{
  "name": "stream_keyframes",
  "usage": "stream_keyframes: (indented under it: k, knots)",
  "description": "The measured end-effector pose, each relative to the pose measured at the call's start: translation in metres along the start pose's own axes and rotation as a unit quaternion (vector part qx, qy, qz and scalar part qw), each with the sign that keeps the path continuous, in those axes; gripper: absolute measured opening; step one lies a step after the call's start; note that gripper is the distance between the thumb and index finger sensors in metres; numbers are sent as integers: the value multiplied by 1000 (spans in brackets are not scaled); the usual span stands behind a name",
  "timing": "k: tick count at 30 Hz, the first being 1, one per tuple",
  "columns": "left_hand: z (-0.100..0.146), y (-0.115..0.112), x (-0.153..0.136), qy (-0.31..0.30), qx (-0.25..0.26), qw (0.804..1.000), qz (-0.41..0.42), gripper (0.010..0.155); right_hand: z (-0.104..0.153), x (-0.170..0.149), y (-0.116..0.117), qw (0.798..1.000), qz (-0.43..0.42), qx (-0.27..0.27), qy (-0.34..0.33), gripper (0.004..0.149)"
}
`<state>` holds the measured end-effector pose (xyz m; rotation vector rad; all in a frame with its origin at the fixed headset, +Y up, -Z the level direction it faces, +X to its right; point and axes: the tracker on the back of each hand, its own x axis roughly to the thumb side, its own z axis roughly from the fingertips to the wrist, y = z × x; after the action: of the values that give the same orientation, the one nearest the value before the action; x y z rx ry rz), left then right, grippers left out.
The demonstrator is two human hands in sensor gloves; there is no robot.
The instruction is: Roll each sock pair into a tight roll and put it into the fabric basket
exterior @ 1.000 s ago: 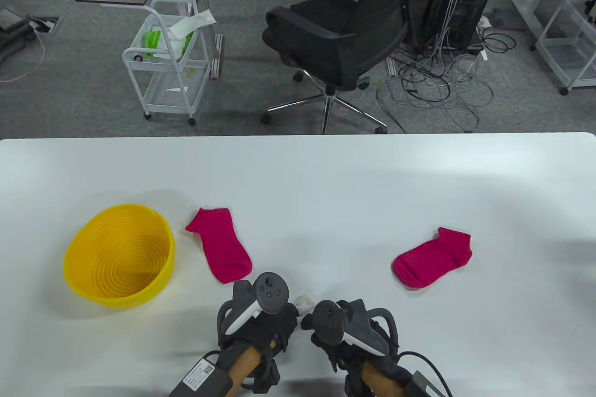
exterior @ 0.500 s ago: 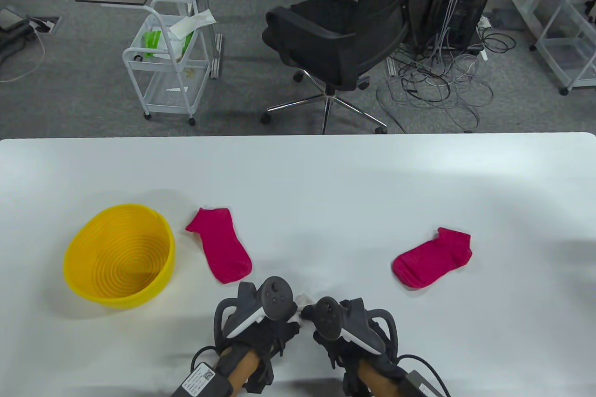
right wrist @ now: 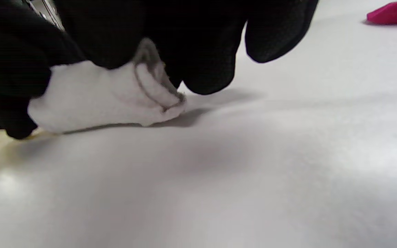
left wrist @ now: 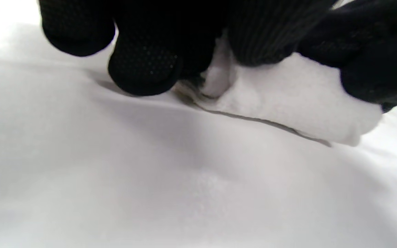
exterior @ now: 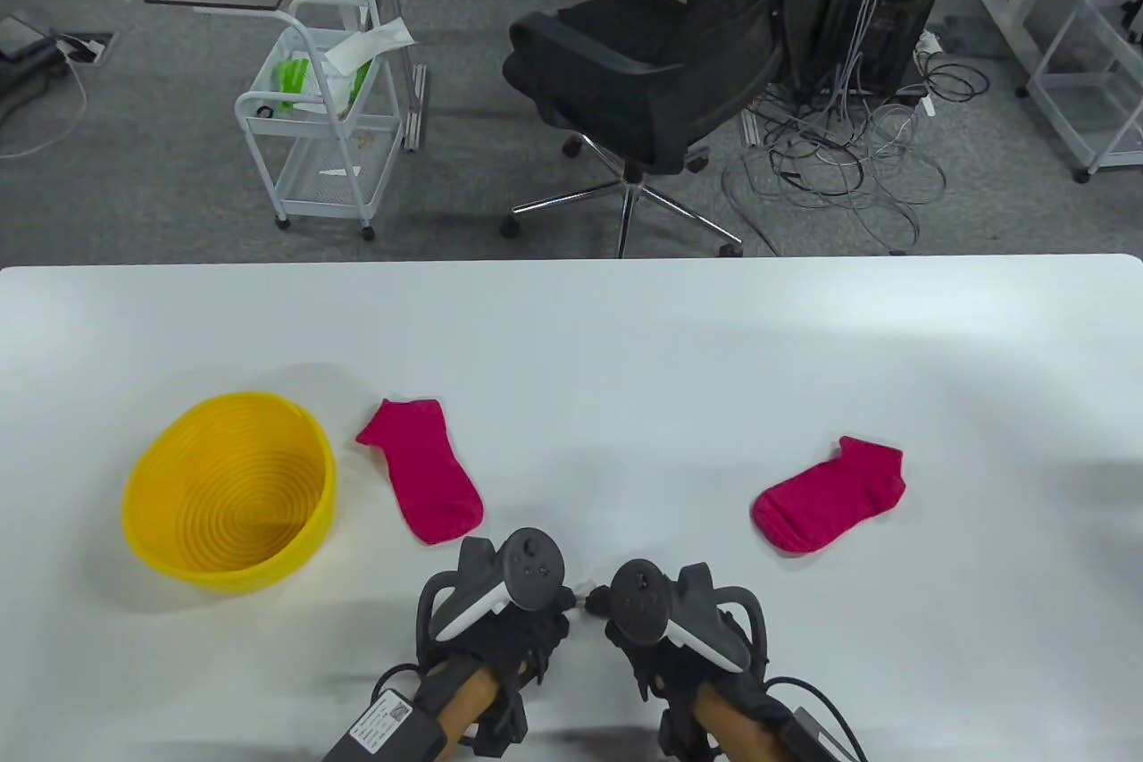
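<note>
Both hands meet at the near edge of the table point(exterior: 625, 351): left hand point(exterior: 500, 619) and right hand point(exterior: 679, 628) curl their fingers round a white sock roll point(right wrist: 105, 100) lying on the tabletop, the yellow basket point(exterior: 152, 530) far left, two pink socks point(exterior: 429, 472) lying flat beyond.

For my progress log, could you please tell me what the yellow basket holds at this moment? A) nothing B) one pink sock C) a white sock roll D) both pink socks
A: the yellow basket shows only its bare ribbed inside, both pink socks lie flat on the table, and the white sock roll sits on the table under both hands.
</note>
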<state>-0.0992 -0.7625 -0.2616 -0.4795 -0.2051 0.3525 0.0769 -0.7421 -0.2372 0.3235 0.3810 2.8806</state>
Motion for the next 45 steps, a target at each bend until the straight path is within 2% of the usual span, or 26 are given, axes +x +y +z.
stream_keyframes:
  k: [3,6,9,13,23,29,35,40,45]
  knots:
    - [-2,0,-3,1,-5,1000,12,47,8,4,-12,998,7,-50,-24,45]
    - [-4,0,-5,1,-9,1000,23,47,17,9,-20,996,4,-73,-59,41]
    - [-5,0,-7,2,-12,999,35,47,22,15,-18,995,24,-61,-76,40]
    - [-4,-1,-9,8,-3,999,50,48,18,18,-9,995,66,-33,-63,42]
    - [0,-1,-6,18,32,999,34,51,4,4,3,1000,20,-5,-12,44]
    - [9,13,1,4,78,997,3,50,0,-1,6,1000,27,1,5,49]
    - [5,5,3,10,43,998,-38,61,-3,-2,11,999,38,8,15,55]
    - [0,1,4,9,43,998,-45,60,-4,-1,13,999,49,14,16,58]
    - [-1,0,5,-3,21,999,-37,56,6,3,-4,998,43,-45,-16,52]
